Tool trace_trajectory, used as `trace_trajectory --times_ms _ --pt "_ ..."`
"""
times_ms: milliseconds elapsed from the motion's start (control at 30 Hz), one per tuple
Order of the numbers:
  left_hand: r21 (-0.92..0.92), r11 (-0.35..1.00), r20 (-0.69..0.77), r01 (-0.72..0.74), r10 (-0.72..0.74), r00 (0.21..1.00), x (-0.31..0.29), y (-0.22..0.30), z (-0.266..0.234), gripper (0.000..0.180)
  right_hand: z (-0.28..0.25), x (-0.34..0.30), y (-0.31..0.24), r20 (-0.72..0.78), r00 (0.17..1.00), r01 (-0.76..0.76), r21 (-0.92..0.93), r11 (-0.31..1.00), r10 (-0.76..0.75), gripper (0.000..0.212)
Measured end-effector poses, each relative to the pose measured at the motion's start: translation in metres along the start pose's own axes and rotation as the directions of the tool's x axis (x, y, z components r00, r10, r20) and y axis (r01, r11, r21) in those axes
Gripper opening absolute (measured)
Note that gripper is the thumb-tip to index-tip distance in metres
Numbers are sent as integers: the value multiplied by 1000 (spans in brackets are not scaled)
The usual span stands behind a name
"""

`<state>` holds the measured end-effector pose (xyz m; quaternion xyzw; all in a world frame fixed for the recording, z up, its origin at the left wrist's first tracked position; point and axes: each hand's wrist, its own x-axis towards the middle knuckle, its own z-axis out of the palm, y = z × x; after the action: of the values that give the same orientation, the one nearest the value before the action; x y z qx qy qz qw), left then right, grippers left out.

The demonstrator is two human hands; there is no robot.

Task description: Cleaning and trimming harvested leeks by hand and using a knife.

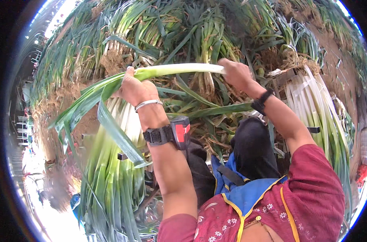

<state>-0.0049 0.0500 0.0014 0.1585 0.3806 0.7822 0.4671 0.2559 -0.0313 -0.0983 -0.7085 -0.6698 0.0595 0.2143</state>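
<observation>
Leek (179, 69) held level between both hands, above the person's lap, white shaft to the right, green leaves to the left.

Heaped leeks (159, 28) fill the whole background, roots and soil showing, green tops fanned outward. Trimmed pile (316, 109) at the person's right, white shafts laid side by side. Second bundle (111, 169) at the left, below the held leek, pale stems running down and away. Loose leaves and husk litter the ground between the piles.

Leaves of the held leek droop left and down across the left bundle, partly hiding it.

Left hand (136, 89): fingers wrapped tight round the leek where white turns to green, back of hand toward the viewer, forearm rising steeply from the lower edge. Silver bangle (148, 104) at the wrist; below it a black strap with a red-and-grey device (180, 132).

Right hand (236, 73): fist shut on the white end of the shaft, which vanishes into the palm. Arm bent at the elbow, dark band (261, 101) on the wrist.
</observation>
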Motion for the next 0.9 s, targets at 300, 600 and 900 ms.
trace_trajectory --times_ms 300,600,900 --pt "126 990 -59 -67 75 995 -12 9 13 72 -22 -37 33 -46 989 144 97 985 -140 33" --pt "59 998 -14 -3 4 1000 4 5 1 74 -44 -28 -26 -237 946 288 292 912 -223 35" --pt "-3 997 86 76 -76 993 11 15 -2 19 -47 -27 -35 -277 934 319 365 875 -225 27"
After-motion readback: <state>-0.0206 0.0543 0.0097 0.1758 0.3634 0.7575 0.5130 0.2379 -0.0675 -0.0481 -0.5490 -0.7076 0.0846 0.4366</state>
